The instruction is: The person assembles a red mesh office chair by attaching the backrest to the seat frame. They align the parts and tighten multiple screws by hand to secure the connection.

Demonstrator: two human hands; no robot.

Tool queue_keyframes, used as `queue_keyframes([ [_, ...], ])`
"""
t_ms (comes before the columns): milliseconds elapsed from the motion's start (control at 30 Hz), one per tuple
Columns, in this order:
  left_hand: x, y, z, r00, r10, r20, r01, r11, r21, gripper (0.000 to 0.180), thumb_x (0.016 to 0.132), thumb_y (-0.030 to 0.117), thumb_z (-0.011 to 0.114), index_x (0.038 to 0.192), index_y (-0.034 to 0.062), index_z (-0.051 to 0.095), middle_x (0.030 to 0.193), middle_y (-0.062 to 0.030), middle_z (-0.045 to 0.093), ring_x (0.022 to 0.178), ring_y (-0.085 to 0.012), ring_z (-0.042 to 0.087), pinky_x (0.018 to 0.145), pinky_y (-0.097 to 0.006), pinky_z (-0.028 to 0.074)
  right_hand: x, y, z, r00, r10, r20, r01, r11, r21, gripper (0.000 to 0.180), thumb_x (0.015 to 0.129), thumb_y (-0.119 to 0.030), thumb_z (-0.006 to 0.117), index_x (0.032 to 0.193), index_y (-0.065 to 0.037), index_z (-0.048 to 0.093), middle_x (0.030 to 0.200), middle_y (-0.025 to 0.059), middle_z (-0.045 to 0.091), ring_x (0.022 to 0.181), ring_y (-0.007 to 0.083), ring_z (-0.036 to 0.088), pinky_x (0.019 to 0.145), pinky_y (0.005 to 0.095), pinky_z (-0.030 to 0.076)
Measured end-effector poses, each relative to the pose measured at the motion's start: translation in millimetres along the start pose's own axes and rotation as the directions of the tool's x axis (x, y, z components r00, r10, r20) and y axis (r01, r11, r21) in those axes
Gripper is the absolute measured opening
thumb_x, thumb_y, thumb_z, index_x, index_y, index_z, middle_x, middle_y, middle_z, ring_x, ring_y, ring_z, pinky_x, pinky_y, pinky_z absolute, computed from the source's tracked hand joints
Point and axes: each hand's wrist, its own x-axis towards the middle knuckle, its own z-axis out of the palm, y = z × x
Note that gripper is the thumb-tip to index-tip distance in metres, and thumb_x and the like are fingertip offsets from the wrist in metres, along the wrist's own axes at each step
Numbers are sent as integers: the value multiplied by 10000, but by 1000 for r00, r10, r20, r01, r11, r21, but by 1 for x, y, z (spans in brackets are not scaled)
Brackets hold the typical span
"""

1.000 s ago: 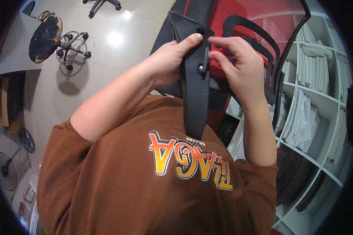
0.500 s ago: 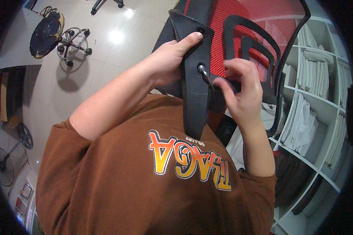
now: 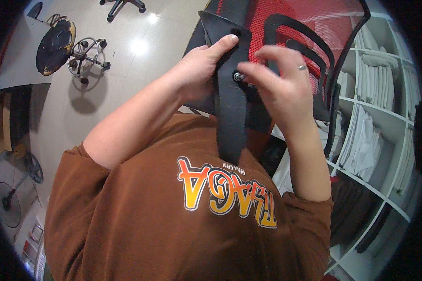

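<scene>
A long black plastic bracket [image 3: 229,122] stands upright against my chest, joined to a chair back of red mesh [image 3: 314,23] with a black frame. My left hand [image 3: 199,70] grips the bracket's left edge, its thumb lying just under the upper screw hole. My right hand [image 3: 286,89] reaches in from the right. Its thumb and fingertips pinch a small silver bolt [image 3: 237,76] seated in the bracket's lower hole. The other fingers are spread and slightly blurred.
White shelves [image 3: 375,136] with stacked pale parts fill the right side. On the glossy floor at upper left stand a chrome chair base on casters [image 3: 84,56] and a round dark seat plate [image 3: 54,40]. A floor fan [image 3: 7,203] stands at lower left.
My right hand has left the bracket's right edge and now has its fingertips on the bolt in the lower hole. My left hand keeps its grip on the bracket.
</scene>
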Motion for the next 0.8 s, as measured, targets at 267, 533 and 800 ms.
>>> queue_keyframes([
  [267,-6,0,0,996,52,-74,-39,986,163,531,886,473,607,1034,-36,587,893,-106,663,764,-182,651,711,-325,536,6,-32,6,988,128,90,-150,941,302,312,775,-82,693,1085,-114,676,983,84,660,922,265,644,789,346,509],
  [533,-14,1,10,994,52,-100,-42,994,102,418,930,455,538,1050,60,598,849,-76,658,733,-164,644,655,-331,549,-23,-45,3,979,61,197,-127,931,343,292,728,-41,713,1008,-121,683,1015,58,630,1129,278,566,968,403,435],
  [800,-10,-1,3,996,21,-90,-8,990,141,464,937,489,503,1063,52,598,920,-80,658,789,-181,655,783,-386,542,-25,-20,-6,893,401,205,-443,863,241,217,761,-36,669,973,-83,669,958,110,606,873,283,614,784,381,487],
])
